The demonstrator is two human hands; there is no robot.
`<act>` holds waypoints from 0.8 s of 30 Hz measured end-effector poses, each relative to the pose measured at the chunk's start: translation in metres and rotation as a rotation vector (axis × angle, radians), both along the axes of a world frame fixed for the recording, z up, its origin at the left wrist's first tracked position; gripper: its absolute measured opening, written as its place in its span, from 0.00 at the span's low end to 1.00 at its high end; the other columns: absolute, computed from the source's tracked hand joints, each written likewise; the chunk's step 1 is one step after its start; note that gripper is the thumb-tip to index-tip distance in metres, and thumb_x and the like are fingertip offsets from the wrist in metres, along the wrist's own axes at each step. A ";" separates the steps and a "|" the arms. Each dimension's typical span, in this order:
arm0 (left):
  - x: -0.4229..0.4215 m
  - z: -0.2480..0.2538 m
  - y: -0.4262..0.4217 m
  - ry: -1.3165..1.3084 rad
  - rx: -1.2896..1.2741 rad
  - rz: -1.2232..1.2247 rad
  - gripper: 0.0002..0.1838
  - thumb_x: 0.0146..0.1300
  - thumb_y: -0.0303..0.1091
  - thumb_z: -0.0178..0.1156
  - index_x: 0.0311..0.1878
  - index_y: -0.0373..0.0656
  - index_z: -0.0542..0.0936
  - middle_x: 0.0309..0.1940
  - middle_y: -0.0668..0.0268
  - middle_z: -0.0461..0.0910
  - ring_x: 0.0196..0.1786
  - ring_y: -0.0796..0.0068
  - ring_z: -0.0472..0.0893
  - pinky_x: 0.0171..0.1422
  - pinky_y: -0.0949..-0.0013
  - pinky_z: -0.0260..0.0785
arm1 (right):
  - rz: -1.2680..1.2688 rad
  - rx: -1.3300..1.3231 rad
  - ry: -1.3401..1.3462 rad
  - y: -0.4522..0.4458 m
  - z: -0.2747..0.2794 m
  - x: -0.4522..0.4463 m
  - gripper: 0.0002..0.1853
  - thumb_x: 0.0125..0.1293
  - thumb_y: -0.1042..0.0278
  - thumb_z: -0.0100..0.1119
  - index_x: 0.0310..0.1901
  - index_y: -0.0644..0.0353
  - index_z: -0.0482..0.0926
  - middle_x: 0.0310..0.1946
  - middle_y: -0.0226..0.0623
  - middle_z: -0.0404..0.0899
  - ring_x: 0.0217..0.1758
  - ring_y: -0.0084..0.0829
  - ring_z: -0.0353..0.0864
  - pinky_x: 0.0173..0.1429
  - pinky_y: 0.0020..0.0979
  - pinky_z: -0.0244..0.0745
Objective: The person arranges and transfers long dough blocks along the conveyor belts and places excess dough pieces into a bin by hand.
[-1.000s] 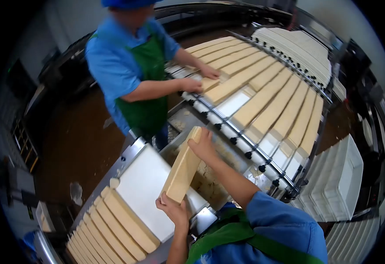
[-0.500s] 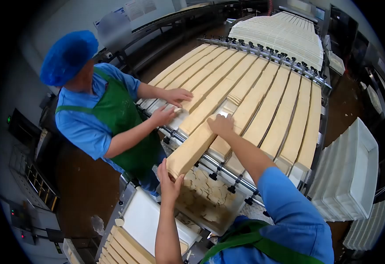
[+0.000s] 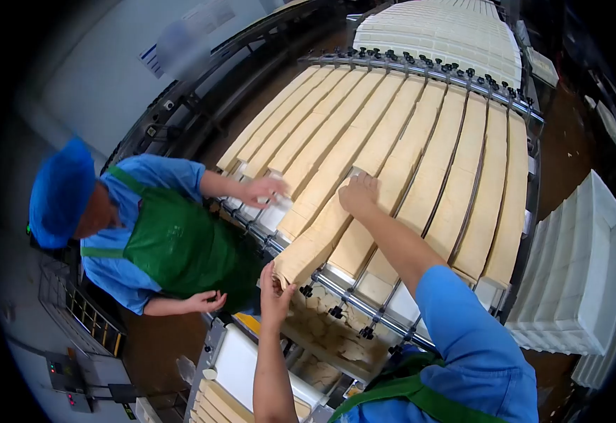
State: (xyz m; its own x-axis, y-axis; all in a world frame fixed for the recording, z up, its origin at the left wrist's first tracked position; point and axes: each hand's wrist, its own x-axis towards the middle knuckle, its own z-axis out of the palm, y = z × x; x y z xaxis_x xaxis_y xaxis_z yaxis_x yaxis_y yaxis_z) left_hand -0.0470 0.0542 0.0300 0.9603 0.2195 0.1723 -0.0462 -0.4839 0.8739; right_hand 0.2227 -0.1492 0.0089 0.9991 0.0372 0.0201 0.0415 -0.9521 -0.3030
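A thick, pale dough strip (image 3: 315, 247) lies slanted over the front roller of the conveyor, its near end jutting past the edge. My left hand (image 3: 275, 292) is closed round that near end, thumb and fingers at its layered edge. Farther up, my right hand (image 3: 359, 194) is closed on the strip's far part, and its fingertips are partly hidden. Long parallel dough strips (image 3: 392, 166) lie on both sides, most running back to the rear crossbar.
A co-worker in a green apron (image 3: 174, 236) stands at the left, one hand over the conveyor. Below the front roller (image 3: 350, 299) sits a bin with dough scraps (image 3: 343, 328). Cut strips (image 3: 216, 402) lie on a white surface at lower left. White stacked trays (image 3: 569, 275) stand at right.
The dough strip in my hands has moved slightly up the conveyor, and the gap beyond its far end has narrowed. The co-worker has leaned back and lowered one hand from the conveyor.
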 end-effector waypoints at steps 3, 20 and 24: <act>0.009 -0.010 -0.007 -0.015 0.070 0.022 0.38 0.56 0.20 0.63 0.70 0.40 0.59 0.69 0.56 0.55 0.65 0.63 0.68 0.64 0.67 0.66 | 0.060 -0.070 0.011 -0.007 0.012 -0.001 0.27 0.67 0.56 0.37 0.59 0.65 0.71 0.61 0.47 0.67 0.64 0.42 0.62 0.67 0.44 0.51; 0.034 -0.020 -0.032 -0.112 0.393 -0.014 0.24 0.60 0.20 0.58 0.61 0.38 0.70 0.69 0.51 0.57 0.66 0.58 0.68 0.61 0.64 0.70 | 0.454 0.710 -0.416 0.053 0.023 -0.186 0.25 0.62 0.58 0.52 0.59 0.59 0.69 0.58 0.45 0.68 0.62 0.43 0.65 0.61 0.45 0.54; 0.040 -0.021 -0.039 -0.079 -0.087 0.034 0.24 0.62 0.18 0.55 0.62 0.34 0.67 0.67 0.54 0.58 0.59 0.65 0.74 0.60 0.66 0.70 | 0.400 0.737 -0.400 0.056 0.016 -0.188 0.24 0.63 0.59 0.52 0.59 0.59 0.68 0.58 0.46 0.67 0.63 0.45 0.64 0.63 0.45 0.54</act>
State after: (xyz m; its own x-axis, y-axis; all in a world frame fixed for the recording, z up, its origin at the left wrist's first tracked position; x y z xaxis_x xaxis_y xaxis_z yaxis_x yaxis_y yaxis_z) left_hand -0.0075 0.0150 0.0087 0.9361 0.2692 0.2264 -0.1018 -0.4087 0.9070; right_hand 0.0344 -0.0934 0.0246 0.8283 0.2182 0.5160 0.5572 -0.4169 -0.7182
